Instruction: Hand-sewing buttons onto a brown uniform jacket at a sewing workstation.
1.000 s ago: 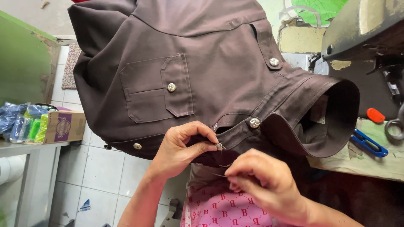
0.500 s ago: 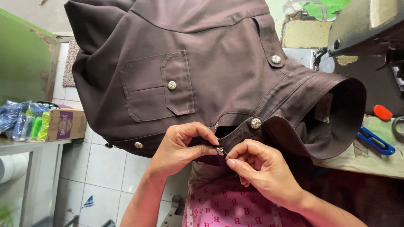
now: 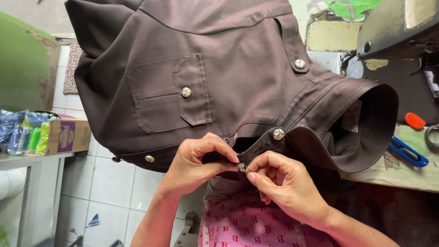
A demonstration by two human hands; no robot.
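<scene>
Dark brown jacket (image 3: 228, 77) fills the middle of the view, draped from far to near, its cuffed sleeve (image 3: 361, 128) spilling right over the green surface (image 3: 402, 174). Sewing machine (image 3: 402, 41) far right, partly hidden behind the sleeve. Cardboard box (image 3: 68, 136) with bright packets on a shelf at left. Blue scissors (image 3: 409, 153) lie right of the sleeve. Left hand (image 3: 196, 162) pinches the placket edge; right hand (image 3: 283, 187) fingertips close on a small metal snap button (image 3: 241, 167) at near centre.
</scene>
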